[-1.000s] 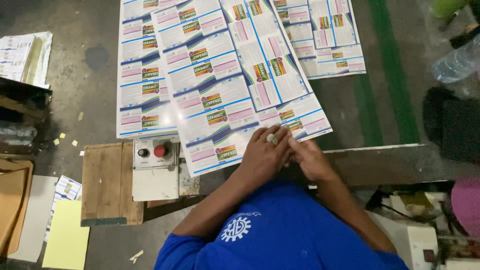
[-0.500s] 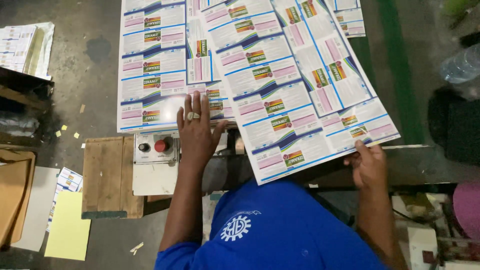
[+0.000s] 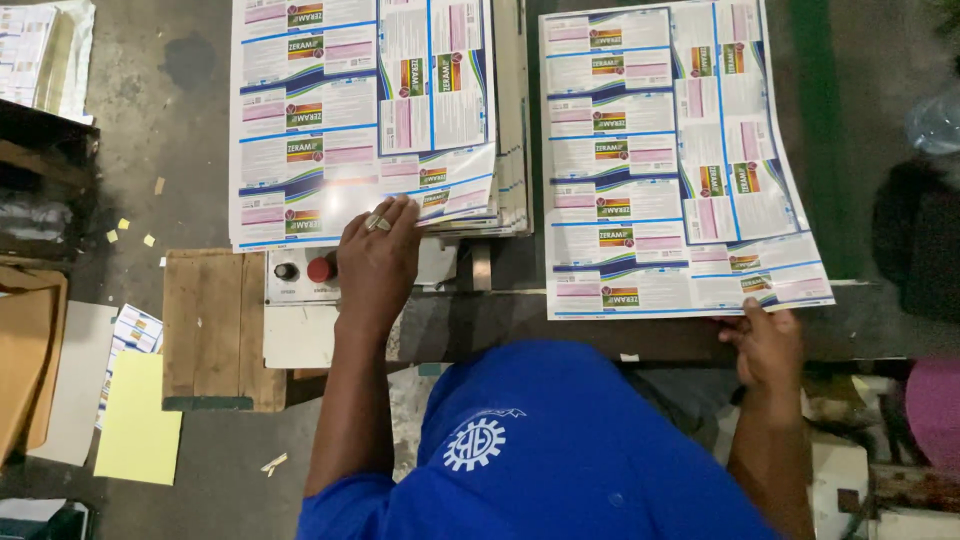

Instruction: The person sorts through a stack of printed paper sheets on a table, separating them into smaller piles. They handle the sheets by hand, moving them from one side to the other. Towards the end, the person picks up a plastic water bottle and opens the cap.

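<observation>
Near the worktop's front edge, the left hand (image 3: 378, 262) lies flat, fingers spread, pressing the stack of printed sheets (image 3: 360, 120) at its front corner; not clasping anything. Right hand (image 3: 768, 345) pinches the front right corner of a single printed sheet (image 3: 680, 160), lying apart to the right of the stack w/ a dark gap between. Control box w/ red button (image 3: 320, 270) sits just beside the left hand, partly under the stack's edge. Wooden board (image 3: 210, 330) & yellow paper (image 3: 135, 420) lie left, over grey concrete floor (image 3: 160, 130).
</observation>
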